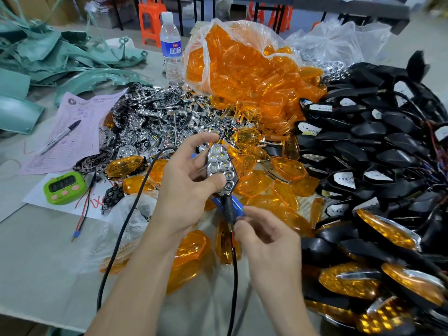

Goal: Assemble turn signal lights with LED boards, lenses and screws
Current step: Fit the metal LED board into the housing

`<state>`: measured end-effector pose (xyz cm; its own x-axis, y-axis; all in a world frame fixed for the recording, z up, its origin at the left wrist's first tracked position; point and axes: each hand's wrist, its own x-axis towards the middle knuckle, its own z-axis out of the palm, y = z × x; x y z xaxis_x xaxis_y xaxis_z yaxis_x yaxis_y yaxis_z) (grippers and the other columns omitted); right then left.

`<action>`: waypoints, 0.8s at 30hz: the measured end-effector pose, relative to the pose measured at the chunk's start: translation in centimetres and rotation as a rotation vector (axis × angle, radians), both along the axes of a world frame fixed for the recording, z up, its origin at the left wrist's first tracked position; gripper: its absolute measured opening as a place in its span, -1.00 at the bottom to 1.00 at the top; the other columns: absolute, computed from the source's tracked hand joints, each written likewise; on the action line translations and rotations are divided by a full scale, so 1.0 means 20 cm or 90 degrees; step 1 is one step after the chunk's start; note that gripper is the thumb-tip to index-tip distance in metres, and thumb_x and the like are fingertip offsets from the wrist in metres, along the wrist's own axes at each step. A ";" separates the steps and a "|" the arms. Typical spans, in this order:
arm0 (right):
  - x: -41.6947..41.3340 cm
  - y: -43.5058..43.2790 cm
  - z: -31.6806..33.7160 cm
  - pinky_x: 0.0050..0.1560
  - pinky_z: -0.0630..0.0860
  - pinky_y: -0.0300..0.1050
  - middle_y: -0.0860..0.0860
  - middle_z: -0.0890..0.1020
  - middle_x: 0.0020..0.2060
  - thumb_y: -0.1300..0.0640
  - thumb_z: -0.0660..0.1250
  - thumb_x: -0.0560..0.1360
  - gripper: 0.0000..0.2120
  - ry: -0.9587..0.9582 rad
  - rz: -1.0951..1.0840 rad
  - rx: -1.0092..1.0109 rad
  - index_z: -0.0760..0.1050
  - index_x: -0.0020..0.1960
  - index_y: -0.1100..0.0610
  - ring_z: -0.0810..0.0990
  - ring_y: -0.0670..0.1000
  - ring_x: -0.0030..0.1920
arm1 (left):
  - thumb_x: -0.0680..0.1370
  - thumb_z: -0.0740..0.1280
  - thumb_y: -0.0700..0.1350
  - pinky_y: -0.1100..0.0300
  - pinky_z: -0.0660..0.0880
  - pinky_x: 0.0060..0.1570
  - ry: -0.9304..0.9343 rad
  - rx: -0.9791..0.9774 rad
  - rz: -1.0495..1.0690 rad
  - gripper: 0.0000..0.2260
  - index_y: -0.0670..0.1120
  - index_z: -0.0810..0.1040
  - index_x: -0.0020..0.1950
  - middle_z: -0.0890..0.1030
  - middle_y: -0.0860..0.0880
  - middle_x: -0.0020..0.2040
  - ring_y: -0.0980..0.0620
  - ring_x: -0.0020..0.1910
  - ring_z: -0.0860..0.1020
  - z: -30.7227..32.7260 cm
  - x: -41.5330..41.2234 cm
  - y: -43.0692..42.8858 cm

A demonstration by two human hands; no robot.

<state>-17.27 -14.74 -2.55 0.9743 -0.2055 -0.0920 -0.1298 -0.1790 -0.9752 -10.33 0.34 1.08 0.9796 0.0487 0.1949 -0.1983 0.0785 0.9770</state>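
Note:
My left hand (186, 183) grips a black turn signal housing (221, 166) upright over the table's middle, its chrome LED reflector facing me with no lens on it. The thumb presses on the reflector's lower part. My right hand (266, 241) pinches the housing's black threaded stem (229, 212) and its wires just below. Loose orange lenses (257, 185) lie scattered under and around both hands. A heap of chrome reflectors (155, 117) sits behind the left hand. Black housings (363, 151) are piled at the right.
A clear bag of orange lenses (242, 59) and a water bottle (171, 47) stand at the back. Finished lights with lenses (388, 282) lie front right. A green timer (64, 187), pink paper with a pen (60, 135) and a black cable (126, 221) lie at the left.

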 end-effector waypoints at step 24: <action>0.30 0.07 0.23 -0.20 0.66 -0.15 -0.19 0.75 -0.26 0.14 0.44 0.59 -0.75 -0.172 0.160 -0.035 0.71 -0.17 -0.17 0.73 -0.08 -0.20 | 0.51 0.42 -0.06 -0.29 0.62 0.04 0.025 0.015 0.174 -0.85 -0.02 0.79 -0.03 0.76 -0.07 -0.14 -0.25 -0.05 0.69 0.09 0.04 -0.04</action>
<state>-11.18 -13.37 2.01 0.9826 0.0450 0.1800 0.1856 -0.2260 -0.9563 -9.58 -0.50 2.85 0.9376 0.3084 0.1607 -0.1704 0.0048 0.9854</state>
